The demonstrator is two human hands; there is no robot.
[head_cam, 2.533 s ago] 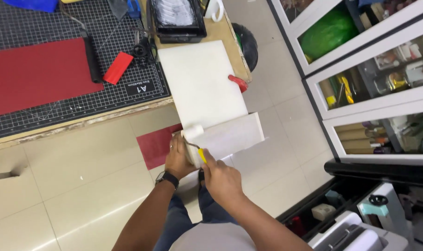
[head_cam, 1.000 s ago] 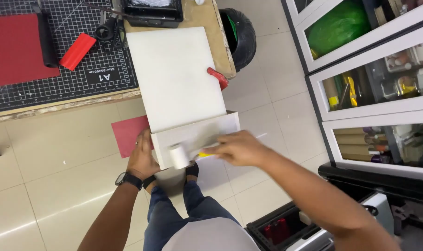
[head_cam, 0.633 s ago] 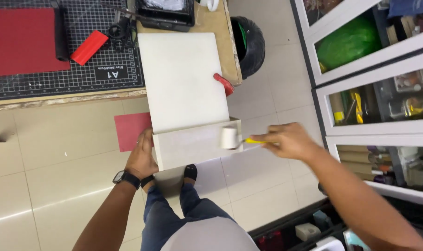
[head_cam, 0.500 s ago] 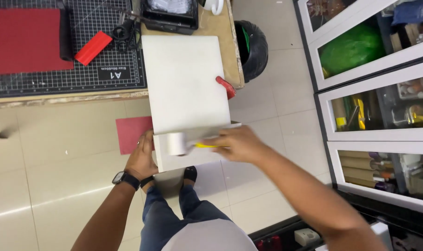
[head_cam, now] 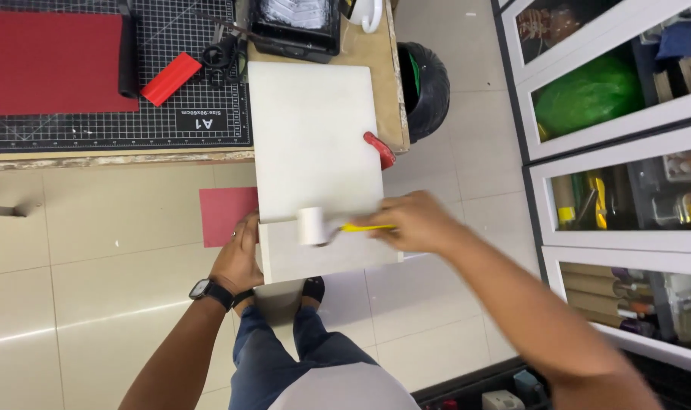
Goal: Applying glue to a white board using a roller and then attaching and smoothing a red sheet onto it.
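Observation:
A large white board juts off the table edge toward me, and a smaller white panel lies across its near end. My right hand grips the yellow handle of a small white paint roller, whose sleeve rests on the seam between board and panel, near the left side. My left hand, with a black watch at the wrist, presses against the panel's left edge and steadies it.
A red clamp pinches the board to the wooden table. A black cutting mat carries a red sheet, a red block, and scissors. A black paint tray sits behind. A red sheet lies on the tiled floor; glass cabinets stand right.
The roller swept right along the panel, back to the left end, and now sits slightly right of that. My left hand stays on the panel's left edge. The view shifted a little.

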